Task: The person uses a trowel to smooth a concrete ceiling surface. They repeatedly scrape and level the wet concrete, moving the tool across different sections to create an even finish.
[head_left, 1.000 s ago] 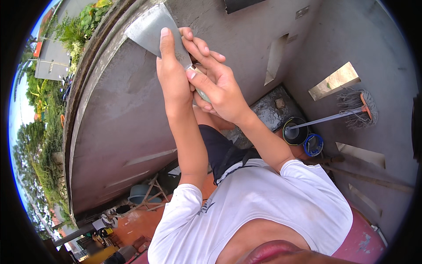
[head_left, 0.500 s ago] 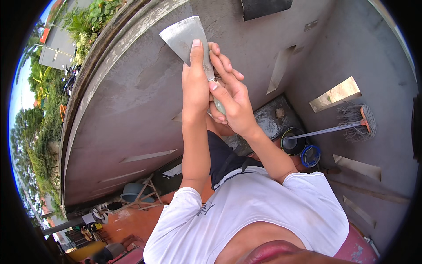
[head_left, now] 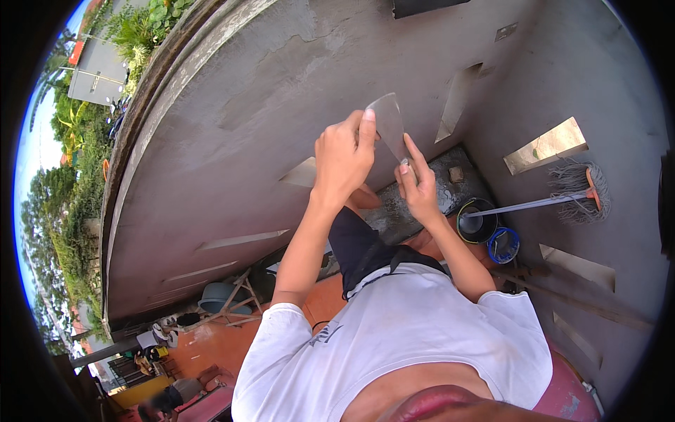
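Observation:
A wide metal scraper (head_left: 391, 125) is held up in front of the grey wall, its blade tilted and pointing upward. My right hand (head_left: 420, 191) is closed around its handle, with the index finger stretched along the blade's side; the hand hides most of the handle. On the other side, my left hand (head_left: 344, 158) is closed, with the thumb pressed at the blade's upper left corner and the fingers curled behind it.
The plastered wall (head_left: 232, 133) has slot openings. To the right, a mop (head_left: 534, 205) leans above a black bucket (head_left: 478, 224) and a blue-rimmed bucket (head_left: 504, 245). A small block (head_left: 456, 174) lies on the floor. At lower left are a wooden stand (head_left: 242, 299) and another person (head_left: 165, 402).
The scraper has moved down and right, its blade turned more edge-on. My left hand has shifted from lying along the blade to its corner, and the hands have moved apart.

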Tool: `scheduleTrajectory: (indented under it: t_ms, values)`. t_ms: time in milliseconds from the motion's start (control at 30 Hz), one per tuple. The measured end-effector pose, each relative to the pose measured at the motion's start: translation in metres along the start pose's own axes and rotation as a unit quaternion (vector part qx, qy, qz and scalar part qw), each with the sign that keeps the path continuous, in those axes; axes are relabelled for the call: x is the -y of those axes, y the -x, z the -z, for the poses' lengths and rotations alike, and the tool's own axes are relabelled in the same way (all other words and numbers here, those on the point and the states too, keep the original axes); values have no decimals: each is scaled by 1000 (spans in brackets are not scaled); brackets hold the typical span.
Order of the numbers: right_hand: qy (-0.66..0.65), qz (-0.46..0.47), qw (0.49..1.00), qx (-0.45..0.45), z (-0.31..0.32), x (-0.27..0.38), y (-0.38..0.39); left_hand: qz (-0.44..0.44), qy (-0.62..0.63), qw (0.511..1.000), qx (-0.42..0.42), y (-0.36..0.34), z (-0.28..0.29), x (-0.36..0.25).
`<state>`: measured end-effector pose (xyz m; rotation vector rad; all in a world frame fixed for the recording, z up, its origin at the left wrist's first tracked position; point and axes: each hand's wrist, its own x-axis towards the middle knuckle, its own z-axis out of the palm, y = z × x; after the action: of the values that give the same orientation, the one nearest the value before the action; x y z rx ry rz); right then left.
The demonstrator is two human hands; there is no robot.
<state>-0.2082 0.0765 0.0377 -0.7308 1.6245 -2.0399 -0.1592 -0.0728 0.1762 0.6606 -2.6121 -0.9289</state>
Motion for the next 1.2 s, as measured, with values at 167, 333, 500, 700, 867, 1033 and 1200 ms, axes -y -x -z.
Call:
scheduleTrajectory:
  t_ms: [167, 333, 500, 700, 867, 1033, 1200]
  values:
    - [194, -189, 960, -75, 99, -106, 113, -331, -137, 869, -343, -27, 69, -12]
    - [275, -293, 908, -120, 165, -166, 181, -292, -323, 814, -384, -72, 48, -10]
    - [190, -278, 925, -174, 158, -169, 166, -429, -298, 852, -29, -70, 4, -12]
    - [11, -274, 945, -179, 125, -141, 136, -290, -319, 860, -273, -74, 27, -16]
    - [-73, -289, 948, -112, 110, -132, 100, -244, 42, 967, 66, 22, -39, -15]
    - [-153, -191, 969, -21, 67, -41, 35, 17, 285, 953, 100, 96, -106, 40]
    - [-142, -166, 969, 119, 23, 16, -15, 153, 518, 830, 142, 118, -115, 38]
